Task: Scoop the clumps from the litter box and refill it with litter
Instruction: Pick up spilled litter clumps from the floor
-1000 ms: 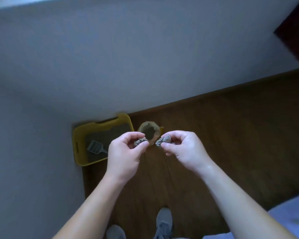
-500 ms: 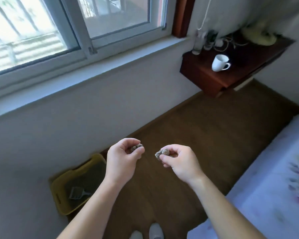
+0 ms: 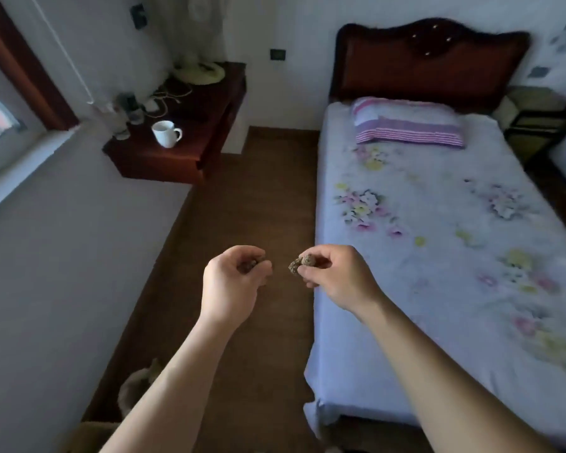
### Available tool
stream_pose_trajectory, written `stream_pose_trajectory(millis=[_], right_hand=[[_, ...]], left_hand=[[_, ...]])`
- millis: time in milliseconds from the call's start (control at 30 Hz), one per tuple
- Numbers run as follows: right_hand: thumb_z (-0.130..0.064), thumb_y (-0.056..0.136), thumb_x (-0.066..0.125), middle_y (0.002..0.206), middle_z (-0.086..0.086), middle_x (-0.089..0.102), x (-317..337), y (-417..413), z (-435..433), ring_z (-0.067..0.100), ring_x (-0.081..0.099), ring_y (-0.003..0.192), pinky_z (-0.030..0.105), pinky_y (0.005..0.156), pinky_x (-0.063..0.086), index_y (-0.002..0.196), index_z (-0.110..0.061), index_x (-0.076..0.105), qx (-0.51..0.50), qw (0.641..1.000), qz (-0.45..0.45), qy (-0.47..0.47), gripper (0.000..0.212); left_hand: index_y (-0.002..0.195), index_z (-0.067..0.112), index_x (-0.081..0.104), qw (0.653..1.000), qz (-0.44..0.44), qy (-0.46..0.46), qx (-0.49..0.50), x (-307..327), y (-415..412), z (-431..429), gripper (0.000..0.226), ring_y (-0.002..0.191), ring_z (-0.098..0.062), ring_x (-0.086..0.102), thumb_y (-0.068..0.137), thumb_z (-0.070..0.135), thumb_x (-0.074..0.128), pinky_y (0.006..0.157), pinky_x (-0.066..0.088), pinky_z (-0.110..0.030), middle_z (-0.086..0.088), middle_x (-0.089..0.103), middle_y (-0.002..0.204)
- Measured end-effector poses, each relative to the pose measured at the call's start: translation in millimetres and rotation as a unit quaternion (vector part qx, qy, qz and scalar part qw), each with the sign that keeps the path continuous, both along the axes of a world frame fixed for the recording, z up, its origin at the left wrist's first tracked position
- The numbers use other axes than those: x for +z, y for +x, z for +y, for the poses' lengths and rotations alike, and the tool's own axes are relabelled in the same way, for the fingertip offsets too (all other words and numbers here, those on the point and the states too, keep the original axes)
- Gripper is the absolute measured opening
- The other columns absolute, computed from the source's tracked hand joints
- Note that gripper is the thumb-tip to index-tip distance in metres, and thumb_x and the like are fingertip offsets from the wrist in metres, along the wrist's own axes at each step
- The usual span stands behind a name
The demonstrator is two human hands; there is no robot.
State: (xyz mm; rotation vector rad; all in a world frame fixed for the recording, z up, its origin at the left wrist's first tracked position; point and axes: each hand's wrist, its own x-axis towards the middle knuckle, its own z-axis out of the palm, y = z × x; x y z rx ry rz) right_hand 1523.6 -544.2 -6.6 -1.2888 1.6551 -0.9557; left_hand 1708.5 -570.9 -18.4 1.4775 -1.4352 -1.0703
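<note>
L hand pinches litter clump, mostly hidden by fingers. R hand pinches second clump, which sticks out left. Both hover over wood floor, btwn wall and bed. Blurred tan shape near-left, maybe a bag.

Left clump in left hand, right clump in right hand; bed right; mug on nightstand.

Lilac floral sheet, striped pillow (pink, purple), clump seemingly grey-brown.
</note>
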Motion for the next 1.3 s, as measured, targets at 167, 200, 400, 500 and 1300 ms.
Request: stream_pose_trajectory(millis=[167,200,400,500,1300], right_hand=[[-0.005,0.081,0.073,0.064,0.000,0.068,14.6,-120.7,54.0,0.010,0.065,0.057,0.038,0.072,0.059,0.077,-0.014,0.072,-0.114,0.993,0.016,-0.018,0.010],[-0.005,0.081,0.073,0.063,0.000,0.068,14.8,-148.4,67.0,0.010,0.065,0.056,0.036,0.071,0.058,0.078,-0.009,0.072,-0.134,0.991,0.017,-0.018,0.005],[-0.006,0.082,0.073,0.070,0.008,0.072,4.7,-334.8,167.0,0.011,0.067,0.059,0.035,0.067,0.057,0.082,-0.005,0.073,-0.246,0.969,0.029,-0.008,0.002],[-0.004,0.081,0.072,0.074,0.013,0.073,1.2,-421.6,223.5,0.014,0.067,0.060,0.042,0.071,0.058,0.080,-0.001,0.072,-0.299,0.954,0.033,0.005,0.004],[-0.018,0.090,0.072,0.089,-0.008,0.074,-6.7,-920.0,500.4,0.009,0.072,0.081,0.024,0.078,0.061,0.106,-0.020,0.074,-0.602,0.795,-0.019,0.073,0.016]], left_hand=[[0.087,0.025,0.072,0.993,-0.005,-0.022,-0.116,12.4,-129.3,14.0,0.014,0.073,-0.018,0.074,0.074,0.024,0.076,0.073,0.061,-0.040,0.000,0.075,0.073],[0.088,0.024,0.072,0.990,-0.004,-0.020,-0.139,13.7,-159.8,20.0,0.013,0.072,-0.017,0.074,0.077,0.019,0.077,0.070,0.061,-0.033,0.001,0.075,0.073],[0.099,0.013,0.071,0.964,0.021,0.013,-0.265,12.1,-365.9,81.2,0.016,0.074,-0.021,0.074,0.085,0.005,0.071,0.070,0.060,-0.029,-0.003,0.074,0.077],[0.098,0.010,0.070,0.946,0.041,0.034,-0.319,4.6,-466.8,121.4,0.015,0.076,-0.025,0.073,0.085,0.002,0.069,0.069,0.059,-0.031,-0.006,0.072,0.076],[0.088,0.026,0.071,0.772,-0.025,0.036,-0.634,-12.1,-1086.9,330.0,0.013,0.070,-0.017,0.073,0.083,0.014,0.075,0.075,0.061,-0.045,0.001,0.075,0.072]])
